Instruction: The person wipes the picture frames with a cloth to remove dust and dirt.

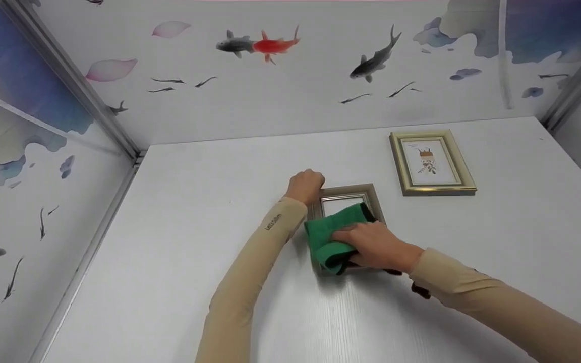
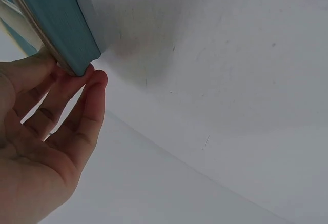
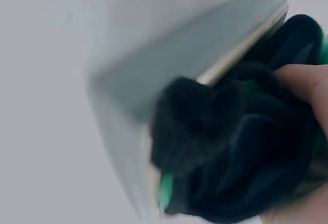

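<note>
Toward the table's far edge (image 1: 250,143), my left hand (image 1: 305,186) pinches a frame (image 1: 347,190) and my right hand (image 1: 379,246) grips green cloth (image 1: 338,222) across it, wiping seemingly unfinished.

Matt cloth (image 1: 336,223), smooth taupe frame (image 1: 348,190), possibly wood

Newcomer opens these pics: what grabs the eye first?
In the head view, the green cloth, bunched in the right hand over the brownish frame at centre, whose upper left corner the left hand holds. Then the red fish on the patterned panel above, and the gold frame at right.
</note>
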The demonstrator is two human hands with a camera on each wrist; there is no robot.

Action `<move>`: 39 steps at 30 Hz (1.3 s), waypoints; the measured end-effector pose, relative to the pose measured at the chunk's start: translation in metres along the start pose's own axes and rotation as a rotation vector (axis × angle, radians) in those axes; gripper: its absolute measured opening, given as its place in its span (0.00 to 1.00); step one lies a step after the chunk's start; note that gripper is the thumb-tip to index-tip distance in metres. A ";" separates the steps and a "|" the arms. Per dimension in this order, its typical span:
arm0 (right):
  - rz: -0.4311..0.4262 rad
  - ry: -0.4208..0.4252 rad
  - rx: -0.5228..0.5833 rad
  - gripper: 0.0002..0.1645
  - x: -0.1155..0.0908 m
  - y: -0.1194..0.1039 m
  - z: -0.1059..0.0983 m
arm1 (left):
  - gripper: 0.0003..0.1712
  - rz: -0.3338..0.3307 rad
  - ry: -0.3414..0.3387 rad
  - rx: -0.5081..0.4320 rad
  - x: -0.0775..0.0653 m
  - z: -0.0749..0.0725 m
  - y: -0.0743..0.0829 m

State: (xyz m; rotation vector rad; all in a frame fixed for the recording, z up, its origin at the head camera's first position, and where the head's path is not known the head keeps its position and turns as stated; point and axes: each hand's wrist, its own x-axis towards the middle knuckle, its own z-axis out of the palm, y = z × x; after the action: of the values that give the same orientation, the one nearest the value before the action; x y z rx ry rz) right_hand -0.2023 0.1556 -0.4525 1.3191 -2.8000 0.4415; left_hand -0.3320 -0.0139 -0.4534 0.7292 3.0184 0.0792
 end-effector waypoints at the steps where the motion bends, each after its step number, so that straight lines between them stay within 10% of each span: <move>1: -0.025 -0.004 0.030 0.15 0.000 0.000 0.000 | 0.09 0.003 0.000 0.002 0.000 0.000 0.000; 10: -0.100 -0.094 0.006 0.19 -0.014 0.005 -0.012 | 0.11 0.008 -0.032 -0.008 -0.001 0.001 0.004; 21: 0.151 -0.067 -0.240 0.15 -0.030 -0.020 -0.028 | 0.10 0.007 0.010 0.045 -0.004 0.000 0.006; 39: -0.073 -0.098 0.090 0.28 -0.023 -0.014 -0.009 | 0.10 0.001 -0.022 0.003 -0.001 -0.004 0.003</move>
State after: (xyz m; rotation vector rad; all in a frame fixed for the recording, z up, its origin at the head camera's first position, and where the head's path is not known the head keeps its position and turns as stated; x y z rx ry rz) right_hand -0.1778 0.1673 -0.4439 1.4952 -2.8296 0.5193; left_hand -0.3297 -0.0115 -0.4490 0.7263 2.9984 0.0669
